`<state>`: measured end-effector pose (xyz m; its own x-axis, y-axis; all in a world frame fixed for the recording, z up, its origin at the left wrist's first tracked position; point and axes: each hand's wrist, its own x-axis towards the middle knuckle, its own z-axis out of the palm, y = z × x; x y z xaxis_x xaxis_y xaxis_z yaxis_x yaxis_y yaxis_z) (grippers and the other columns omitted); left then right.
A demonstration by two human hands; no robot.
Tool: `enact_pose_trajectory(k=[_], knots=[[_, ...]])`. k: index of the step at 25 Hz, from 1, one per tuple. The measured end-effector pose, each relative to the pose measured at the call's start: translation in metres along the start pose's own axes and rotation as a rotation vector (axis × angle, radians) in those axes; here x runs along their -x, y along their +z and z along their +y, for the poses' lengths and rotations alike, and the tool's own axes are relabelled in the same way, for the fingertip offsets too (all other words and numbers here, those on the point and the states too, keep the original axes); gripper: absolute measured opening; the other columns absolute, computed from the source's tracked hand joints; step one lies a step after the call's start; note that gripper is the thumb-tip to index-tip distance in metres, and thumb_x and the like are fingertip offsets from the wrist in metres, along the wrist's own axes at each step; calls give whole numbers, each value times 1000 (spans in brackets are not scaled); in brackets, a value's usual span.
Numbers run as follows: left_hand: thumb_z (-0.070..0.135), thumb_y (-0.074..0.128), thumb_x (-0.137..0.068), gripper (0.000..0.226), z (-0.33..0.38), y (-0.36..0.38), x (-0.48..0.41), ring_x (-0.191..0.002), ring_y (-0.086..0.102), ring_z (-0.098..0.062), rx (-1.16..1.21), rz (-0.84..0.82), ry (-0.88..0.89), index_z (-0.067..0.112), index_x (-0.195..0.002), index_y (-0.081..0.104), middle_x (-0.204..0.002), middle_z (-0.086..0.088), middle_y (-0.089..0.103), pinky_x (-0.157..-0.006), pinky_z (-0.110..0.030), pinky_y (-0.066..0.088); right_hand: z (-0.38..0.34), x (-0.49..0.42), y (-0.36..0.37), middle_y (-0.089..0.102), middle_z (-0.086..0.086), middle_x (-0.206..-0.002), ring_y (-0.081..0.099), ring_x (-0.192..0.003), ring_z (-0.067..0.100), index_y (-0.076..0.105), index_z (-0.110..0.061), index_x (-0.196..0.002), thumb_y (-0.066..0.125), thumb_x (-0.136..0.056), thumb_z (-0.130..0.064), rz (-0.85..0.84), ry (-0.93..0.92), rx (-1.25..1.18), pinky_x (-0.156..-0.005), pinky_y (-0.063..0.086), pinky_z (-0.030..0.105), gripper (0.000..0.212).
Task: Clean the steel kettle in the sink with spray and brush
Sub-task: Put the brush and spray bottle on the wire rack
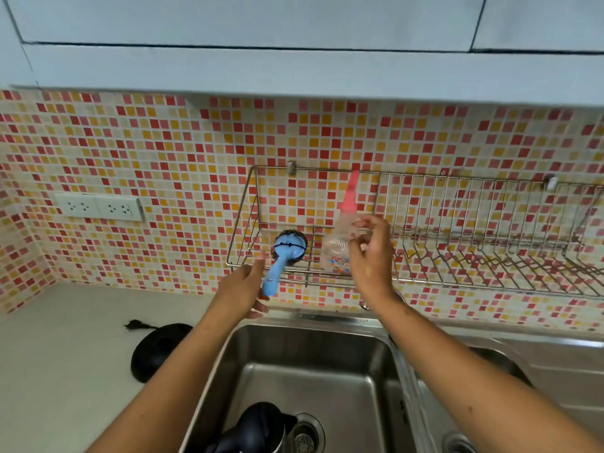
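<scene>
Brushed steel sink (313,364) is gleaming at 6 o'clock; wire rack (457,256) is shining chrome; brush (277,269) is showing smooth blue plastic.

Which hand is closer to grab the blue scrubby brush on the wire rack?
Left. The left hand is open right beside the blue-handled scrub brush; the right hand is at the clear pink-capped bottle.

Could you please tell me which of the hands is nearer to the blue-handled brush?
Left. The left hand is right beside the blue-handled brush, at its handle; the right hand is farther right, at the clear bottle.
</scene>
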<state>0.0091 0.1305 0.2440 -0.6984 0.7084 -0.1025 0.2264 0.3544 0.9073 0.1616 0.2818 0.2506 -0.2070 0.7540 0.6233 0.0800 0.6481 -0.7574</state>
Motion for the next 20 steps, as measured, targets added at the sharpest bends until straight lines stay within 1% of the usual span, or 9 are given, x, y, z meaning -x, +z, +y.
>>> enact_pose_trajectory(k=[2, 4, 7, 10, 11, 13, 15, 17, 20], knots=[[46, 38, -98, 40, -36, -10, 4, -74, 67, -21, -5, 32, 57, 13, -112, 56, -92, -9, 68, -58, -26, 52, -7, 47, 1, 57, -1, -99, 57, -88, 1, 51, -9, -113, 53, -89, 5, -108, -26, -86, -74, 46, 9, 28], [38, 52, -94, 37, -94, -13, 10, -88, 66, -23, -190, -37, 94, 11, -120, 55, -99, -8, 67, -72, -29, 52, 14, 99, 11, 59, -3, -92, 57, -83, 5, 54, -11, -107, 55, -89, 4, -319, 26, -43, -72, 46, 10, 23], [59, 65, -75, 86, -186, -13, 24, -119, 55, -20, -592, -359, 69, 11, -141, 39, -131, -9, 55, -95, -22, 41, 76, 175, 37, 60, 5, -99, 56, -84, 8, 58, -10, -105, 59, -85, 1, -602, 264, 132, -77, 44, 20, 22], [93, 49, -46, 136, -240, -7, 39, -138, 35, -25, -716, -595, -13, 14, -151, 15, -150, -12, 33, -109, -26, 30, 115, 225, 49, 52, 14, -123, 53, -109, 21, 53, -4, -122, 61, -89, -13, -827, 506, 334, -89, 37, 18, 35], [96, 44, -42, 142, -253, -5, 40, -139, 33, -27, -735, -642, -37, 13, -152, 11, -151, -14, 31, -109, -27, 30, 123, 236, 54, 50, 15, -127, 52, -117, 25, 50, -3, -127, 62, -90, -18, -871, 572, 381, -95, 36, 20, 41], [75, 64, -63, 121, -277, 0, 37, -136, 37, -28, -765, -685, -78, 12, -151, 11, -149, -15, 33, -109, -29, 33, 136, 251, 71, 55, 15, -125, 54, -119, 29, 53, -4, -125, 63, -88, -31, -896, 723, 403, -101, 40, 29, 47], [42, 69, -81, 90, -295, 5, 35, -129, 45, -27, -741, -634, -47, 11, -149, 19, -143, -15, 41, -104, -30, 38, 165, 268, 87, 69, 10, -104, 65, -102, 27, 64, -13, -102, 62, -77, -56, -874, 855, 332, -91, 50, 39, 50], [31, 64, -88, 64, -304, 8, 29, -118, 54, -26, -702, -573, -31, 7, -139, 33, -131, -14, 52, -93, -24, 42, 192, 285, 101, 68, 4, -80, 65, -81, 22, 64, -18, -79, 55, -68, -74, -827, 925, 247, -78, 53, 40, 57], [21, 46, -100, 21, -307, 17, 31, -100, 61, -2, -786, -503, 186, 8, -115, 46, -105, 0, 57, -76, -3, 42, 160, 287, 103, 65, 9, -88, 62, -89, 27, 61, -20, -79, 56, -93, -32, -634, 983, 139, -87, 51, 41, 19]])
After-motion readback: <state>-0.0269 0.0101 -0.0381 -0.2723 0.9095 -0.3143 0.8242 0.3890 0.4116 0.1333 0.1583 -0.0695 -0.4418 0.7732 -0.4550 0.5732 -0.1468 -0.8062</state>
